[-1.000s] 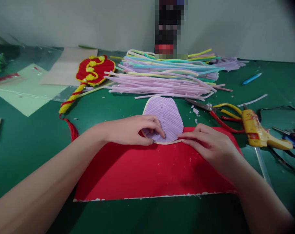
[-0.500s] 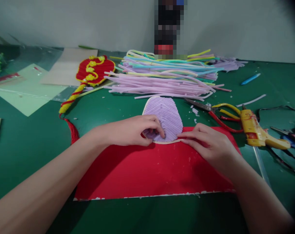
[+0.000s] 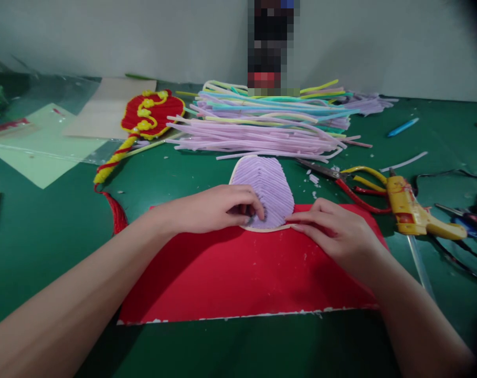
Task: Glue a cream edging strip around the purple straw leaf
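Note:
A rounded purple panel of pipe cleaners [image 3: 275, 186], laid in slanting rows that meet at a middle ridge, rests over the back edge of a red sheet [image 3: 238, 278]. A cream pipe cleaner [image 3: 267, 230] runs along its left and lower edge. My left hand [image 3: 218, 209] is on the panel's lower left, fingers curled and thumb drawn in at the edge. With thumb and fingertips, my right hand [image 3: 332, 226] pinches the cream pipe cleaner where it leaves the panel's lower right. My left fingers hide part of the panel.
Behind lies a pile of pastel pipe cleaners [image 3: 262, 121]. A red and yellow fan [image 3: 154, 113] with a tassel is at the back left, near green paper [image 3: 45, 142]. Scissors [image 3: 348, 184] and a yellow glue gun [image 3: 407, 205] lie to the right, beside a blue pen [image 3: 403, 127].
My left thumb has drawn up and in against the panel's lower left edge. My right hand keeps its pinch at nearly the same spot. The view has shifted very slightly.

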The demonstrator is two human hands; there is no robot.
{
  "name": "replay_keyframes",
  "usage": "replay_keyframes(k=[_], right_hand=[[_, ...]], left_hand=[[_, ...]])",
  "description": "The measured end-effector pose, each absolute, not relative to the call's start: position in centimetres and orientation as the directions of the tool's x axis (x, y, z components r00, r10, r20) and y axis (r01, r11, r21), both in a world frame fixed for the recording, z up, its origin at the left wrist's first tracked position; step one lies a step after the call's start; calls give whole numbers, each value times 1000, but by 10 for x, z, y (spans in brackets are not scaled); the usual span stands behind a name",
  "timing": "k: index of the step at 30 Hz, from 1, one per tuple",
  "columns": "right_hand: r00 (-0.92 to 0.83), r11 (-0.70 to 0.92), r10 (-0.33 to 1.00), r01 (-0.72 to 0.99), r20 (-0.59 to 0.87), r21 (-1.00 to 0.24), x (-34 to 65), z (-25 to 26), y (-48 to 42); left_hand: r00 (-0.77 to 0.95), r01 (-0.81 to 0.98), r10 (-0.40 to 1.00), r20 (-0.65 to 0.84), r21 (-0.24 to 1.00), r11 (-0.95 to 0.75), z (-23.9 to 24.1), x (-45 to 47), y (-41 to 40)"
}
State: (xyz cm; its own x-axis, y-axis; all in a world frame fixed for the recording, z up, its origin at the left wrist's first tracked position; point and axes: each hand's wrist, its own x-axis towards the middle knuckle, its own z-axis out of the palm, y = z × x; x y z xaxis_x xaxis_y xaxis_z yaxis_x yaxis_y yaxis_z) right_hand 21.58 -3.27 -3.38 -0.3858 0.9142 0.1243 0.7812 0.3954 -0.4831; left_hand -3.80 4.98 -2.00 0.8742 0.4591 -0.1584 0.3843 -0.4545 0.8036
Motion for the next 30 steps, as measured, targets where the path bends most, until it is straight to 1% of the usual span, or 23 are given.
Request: replay_keyframes(k=[5, 10, 17, 30], right_hand=[[-390, 392, 914, 781, 109, -486, 216, -34, -33], [-388, 382, 916, 777, 98, -499, 217, -35, -33], [-389, 377, 917, 774, 87, -509, 217, -34, -34], [-394, 380, 914, 760, 90, -527, 217, -35, -33]], left_hand=[[871, 405, 455, -186, 795, -451, -15, -38, 47], [865, 423, 468, -183, 767, -482, -10, -36, 42], [873, 426, 446, -198, 754, -499, -9, -36, 43], [866, 427, 464, -185, 757, -494, -11, -36, 42]])
